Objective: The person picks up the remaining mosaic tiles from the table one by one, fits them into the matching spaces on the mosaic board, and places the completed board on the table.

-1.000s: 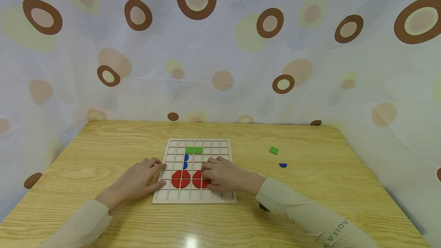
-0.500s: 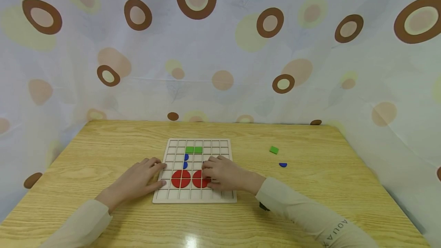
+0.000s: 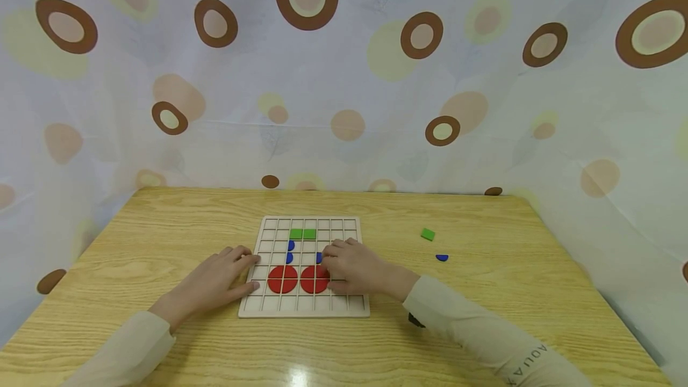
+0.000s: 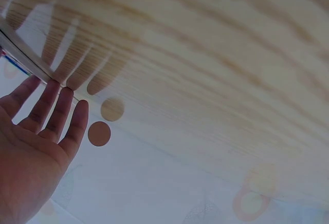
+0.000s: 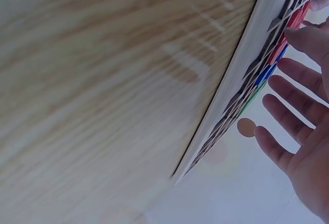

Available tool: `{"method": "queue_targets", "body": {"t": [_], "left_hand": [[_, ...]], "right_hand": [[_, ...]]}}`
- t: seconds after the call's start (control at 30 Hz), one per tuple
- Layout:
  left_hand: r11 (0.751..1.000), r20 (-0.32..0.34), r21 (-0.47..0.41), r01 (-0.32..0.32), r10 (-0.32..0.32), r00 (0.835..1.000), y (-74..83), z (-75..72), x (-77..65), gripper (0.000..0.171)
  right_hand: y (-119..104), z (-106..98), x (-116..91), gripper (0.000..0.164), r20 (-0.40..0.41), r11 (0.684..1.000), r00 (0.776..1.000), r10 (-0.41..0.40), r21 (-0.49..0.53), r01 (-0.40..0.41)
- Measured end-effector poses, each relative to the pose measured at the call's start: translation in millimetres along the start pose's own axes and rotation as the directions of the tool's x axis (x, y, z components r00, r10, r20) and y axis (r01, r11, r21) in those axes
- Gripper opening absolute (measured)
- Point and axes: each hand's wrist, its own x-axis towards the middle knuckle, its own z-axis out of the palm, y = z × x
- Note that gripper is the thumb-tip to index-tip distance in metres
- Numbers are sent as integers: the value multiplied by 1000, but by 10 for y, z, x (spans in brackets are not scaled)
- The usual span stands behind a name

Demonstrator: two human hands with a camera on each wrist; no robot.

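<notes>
A pale gridded board (image 3: 287, 303) lies on the table. Two red discs (image 3: 282, 279), each spread over several cells, sit in its lower rows. Above the left disc are two blue half-discs (image 3: 290, 246), topped by two green squares (image 3: 303, 234). Another blue piece (image 3: 319, 257), partly hidden, shows by the right fingertips. My left hand (image 3: 215, 282) rests its fingertips and thumb on the board's left edge. My right hand (image 3: 357, 267) is over the board's right side, beside the right red disc; in the right wrist view its fingers (image 5: 293, 116) are spread, holding nothing.
To the board's right, a loose green square (image 3: 427, 234) and a loose blue half-disc (image 3: 442, 257) lie on the wooden table (image 3: 204, 211). A patterned curtain (image 3: 344, 88) rises behind the table's far edge. A small dark thing (image 3: 415, 320) shows under the right cuff.
My right hand has shifted slightly right and away from me, uncovering a blue piece above the right red disc and more of that disc. My left hand has stayed put.
</notes>
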Motion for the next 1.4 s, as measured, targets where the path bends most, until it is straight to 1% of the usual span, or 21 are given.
{"method": "queue_targets", "body": {"t": [0.13,0.27,0.57,0.97,1.17,1.4], "left_hand": [[1000,3,0,-2,2,1000,5,-2,2,49],[1000,3,0,-5,5,1000,7,-2,3,49],[1000,-3,-5,-8,8,1000,11,-6,5,49],[1000,-7,6,-6,6,1000,10,5,5,49],[1000,-4,8,-8,8,1000,15,-10,0,49],[1000,-9,6,-5,5,1000,13,-4,1,49]], "right_hand": [[21,11,-7,28,-1,999,999,35,13,-35],[32,33,-10,29,3,999,999,51,8,-51],[22,6,-17,28,11,999,999,48,4,-48],[35,6,-42,28,-8,998,999,51,24,-51],[79,-5,-85,26,-32,998,998,59,29,-58],[176,-25,-157,25,-101,996,991,90,23,-88]]}}
